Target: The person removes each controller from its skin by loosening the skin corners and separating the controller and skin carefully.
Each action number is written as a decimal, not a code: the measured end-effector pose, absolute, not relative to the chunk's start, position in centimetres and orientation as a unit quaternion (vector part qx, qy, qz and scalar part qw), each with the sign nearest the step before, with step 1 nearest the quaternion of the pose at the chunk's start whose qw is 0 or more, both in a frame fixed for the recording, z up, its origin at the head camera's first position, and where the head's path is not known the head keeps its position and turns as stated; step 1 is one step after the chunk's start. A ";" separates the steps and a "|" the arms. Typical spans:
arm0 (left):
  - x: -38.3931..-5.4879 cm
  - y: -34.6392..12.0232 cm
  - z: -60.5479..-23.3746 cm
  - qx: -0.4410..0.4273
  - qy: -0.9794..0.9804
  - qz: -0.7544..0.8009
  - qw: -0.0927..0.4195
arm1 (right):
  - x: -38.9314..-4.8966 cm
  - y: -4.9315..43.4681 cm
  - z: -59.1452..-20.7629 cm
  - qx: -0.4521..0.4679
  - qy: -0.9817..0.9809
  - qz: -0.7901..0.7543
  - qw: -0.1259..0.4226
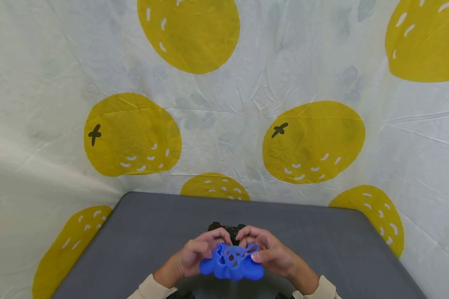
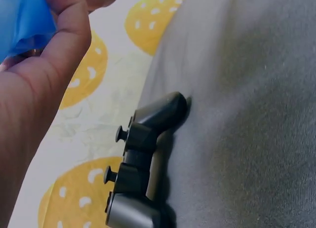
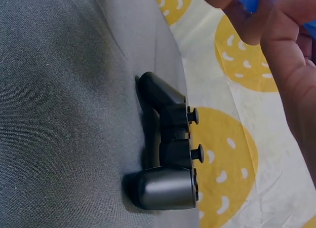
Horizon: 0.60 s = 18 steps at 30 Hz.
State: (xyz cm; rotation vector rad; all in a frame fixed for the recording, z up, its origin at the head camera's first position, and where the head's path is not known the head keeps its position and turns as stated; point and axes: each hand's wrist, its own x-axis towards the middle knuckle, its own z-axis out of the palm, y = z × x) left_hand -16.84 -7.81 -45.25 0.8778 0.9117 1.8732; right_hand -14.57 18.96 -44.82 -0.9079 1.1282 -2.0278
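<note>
Both hands hold a blue silicone controller cover (image 1: 233, 272) with cut-out holes, raised above the table in the head view. My left hand (image 1: 193, 254) grips its left end between thumb and fingers. On the opposite end, my right hand (image 1: 272, 253) pinches the cover, thumb on its near face. Behind the hands a black game controller (image 1: 230, 229) lies on the table, partly hidden by the fingers. In the left wrist view the controller (image 2: 138, 164) shows its two thumbsticks and grips; the right wrist view shows the same controller (image 3: 170, 144) from the other side.
A dark grey cloth-covered table (image 1: 153, 220) lies under the hands. Around its far and side edges hangs a pale sheet (image 1: 220, 141) printed with big yellow fruits.
</note>
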 end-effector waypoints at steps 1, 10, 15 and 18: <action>-16.7 -7.8 -45.2 0.350 0.363 0.747 0.432 | -14.6 19.0 -44.9 -0.351 0.421 -0.772 0.322; -16.5 -7.5 -44.8 0.348 0.440 0.724 0.402 | -14.5 19.0 -44.9 -0.377 0.397 -0.769 0.330; -16.2 -7.6 -44.6 0.348 0.449 0.731 0.378 | -14.2 19.2 -44.8 -0.377 0.406 -0.763 0.332; -15.9 -7.5 -44.4 0.346 0.438 0.736 0.384 | -14.1 19.2 -44.6 -0.370 0.406 -0.767 0.332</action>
